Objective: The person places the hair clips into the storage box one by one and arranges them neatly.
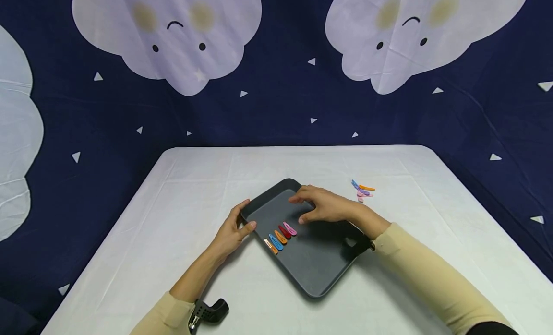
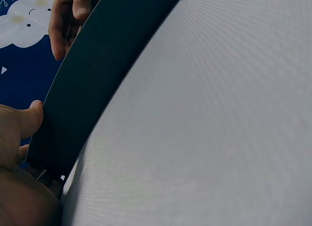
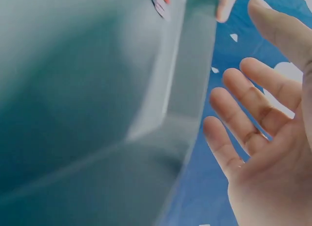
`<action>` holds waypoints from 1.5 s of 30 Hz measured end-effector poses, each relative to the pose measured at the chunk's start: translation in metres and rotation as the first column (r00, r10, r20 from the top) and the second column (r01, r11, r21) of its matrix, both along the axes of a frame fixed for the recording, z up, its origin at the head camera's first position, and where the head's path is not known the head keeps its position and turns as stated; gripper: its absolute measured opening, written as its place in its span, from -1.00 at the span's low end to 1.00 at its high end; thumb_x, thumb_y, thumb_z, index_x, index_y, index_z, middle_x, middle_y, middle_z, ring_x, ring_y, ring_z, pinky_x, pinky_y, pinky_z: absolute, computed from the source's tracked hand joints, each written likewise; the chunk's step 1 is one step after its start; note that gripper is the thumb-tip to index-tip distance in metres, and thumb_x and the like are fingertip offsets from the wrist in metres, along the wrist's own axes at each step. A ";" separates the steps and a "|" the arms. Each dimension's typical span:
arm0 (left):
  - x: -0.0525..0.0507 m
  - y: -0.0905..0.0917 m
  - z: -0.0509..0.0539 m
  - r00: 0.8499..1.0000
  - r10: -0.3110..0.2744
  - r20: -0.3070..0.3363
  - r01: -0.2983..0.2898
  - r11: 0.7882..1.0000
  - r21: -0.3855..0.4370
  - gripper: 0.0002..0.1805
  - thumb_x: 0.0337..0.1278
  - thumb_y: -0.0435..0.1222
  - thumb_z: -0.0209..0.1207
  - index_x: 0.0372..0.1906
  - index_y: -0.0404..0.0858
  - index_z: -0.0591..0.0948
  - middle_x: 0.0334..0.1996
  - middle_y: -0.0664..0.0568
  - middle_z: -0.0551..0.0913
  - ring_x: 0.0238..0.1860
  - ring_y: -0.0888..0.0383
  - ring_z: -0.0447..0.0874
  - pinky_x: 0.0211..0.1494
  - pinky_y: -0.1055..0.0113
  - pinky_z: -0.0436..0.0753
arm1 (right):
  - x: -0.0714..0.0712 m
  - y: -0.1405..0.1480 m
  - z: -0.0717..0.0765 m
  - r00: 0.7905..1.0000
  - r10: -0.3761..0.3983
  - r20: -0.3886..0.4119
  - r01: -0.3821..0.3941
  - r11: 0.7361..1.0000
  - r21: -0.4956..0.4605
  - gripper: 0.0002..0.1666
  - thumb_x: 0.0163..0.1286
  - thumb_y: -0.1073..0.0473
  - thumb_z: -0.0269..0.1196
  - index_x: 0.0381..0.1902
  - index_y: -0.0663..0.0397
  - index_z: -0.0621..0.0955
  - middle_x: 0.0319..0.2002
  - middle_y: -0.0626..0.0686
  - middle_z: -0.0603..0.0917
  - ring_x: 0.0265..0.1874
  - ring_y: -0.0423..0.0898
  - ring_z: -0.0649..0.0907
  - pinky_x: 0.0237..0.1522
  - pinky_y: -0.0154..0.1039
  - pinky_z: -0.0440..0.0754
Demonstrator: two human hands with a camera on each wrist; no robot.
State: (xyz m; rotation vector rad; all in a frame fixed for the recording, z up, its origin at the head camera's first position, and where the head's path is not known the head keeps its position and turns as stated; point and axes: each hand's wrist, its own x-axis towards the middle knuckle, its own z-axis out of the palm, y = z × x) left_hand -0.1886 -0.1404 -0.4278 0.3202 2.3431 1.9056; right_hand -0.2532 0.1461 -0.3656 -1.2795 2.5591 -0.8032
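Observation:
A dark grey rectangular tray [image 1: 315,277] lies turned at an angle on the table. My left hand [image 1: 231,233] grips its left corner, thumb at the rim and fingers along the outer side. Inside, by the left edge, several snap hair clips form a slanting row: a pink clip [image 1: 290,228], a red clip [image 1: 284,232], an orange clip [image 1: 281,237], a blue clip [image 1: 276,242] and another orange clip [image 1: 270,246]. Over the tray's far part hovers my right hand [image 1: 326,205], fingers apart and holding nothing. The right wrist view shows its spread fingers [image 3: 253,106] beside the tray wall.
Beyond the tray, to the right, a small loose pile of hair clips [image 1: 362,193] in blue, orange, purple and pink lies on the white-covered table [image 1: 207,181]. A dark blue cloth with clouds [image 1: 276,109] hangs behind the table.

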 end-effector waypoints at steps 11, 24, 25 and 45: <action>0.002 0.001 0.003 0.999 0.013 0.031 -0.013 1.000 -0.002 -0.28 0.25 -0.38 0.09 0.45 -0.19 0.08 0.44 -0.28 0.11 0.49 -0.14 -0.04 0.52 0.01 0.01 | -0.004 0.042 0.024 0.985 -0.172 0.015 0.172 0.983 -0.060 -0.35 0.12 0.00 0.41 0.18 -0.02 0.52 0.02 0.02 0.58 0.06 -0.02 0.52 0.09 0.08 0.50; 0.001 0.000 0.001 0.999 0.004 0.031 -0.004 1.000 -0.004 -0.27 0.25 -0.38 0.10 0.45 -0.17 0.07 0.45 -0.27 0.08 0.50 -0.15 -0.06 0.52 0.00 0.02 | -0.010 0.095 0.017 0.947 -0.319 -0.049 0.315 0.947 -0.068 -0.37 0.13 -0.03 0.39 0.15 0.02 0.54 0.03 -0.01 0.59 0.03 -0.03 0.52 0.07 0.01 0.47; 0.001 0.000 0.001 1.000 0.003 0.031 -0.003 1.000 -0.003 -0.27 0.25 -0.38 0.10 0.45 -0.18 0.07 0.45 -0.27 0.08 0.50 -0.15 -0.06 0.52 0.00 0.01 | -0.011 0.099 0.016 0.943 -0.329 -0.055 0.325 0.943 -0.070 -0.38 0.13 -0.03 0.39 0.14 0.03 0.54 0.03 0.00 0.59 0.02 -0.02 0.53 0.08 0.01 0.47; 0.000 0.000 0.000 1.000 -0.001 0.026 0.001 1.000 0.000 -0.27 0.25 -0.37 0.11 0.46 -0.19 0.07 0.45 -0.29 0.07 0.49 -0.17 -0.05 0.51 -0.02 0.03 | -0.024 0.150 -0.018 0.867 -0.498 -0.033 0.496 0.867 -0.050 -0.39 0.12 0.08 0.40 0.10 0.23 0.55 0.04 0.23 0.60 0.05 0.14 0.49 0.09 0.10 0.43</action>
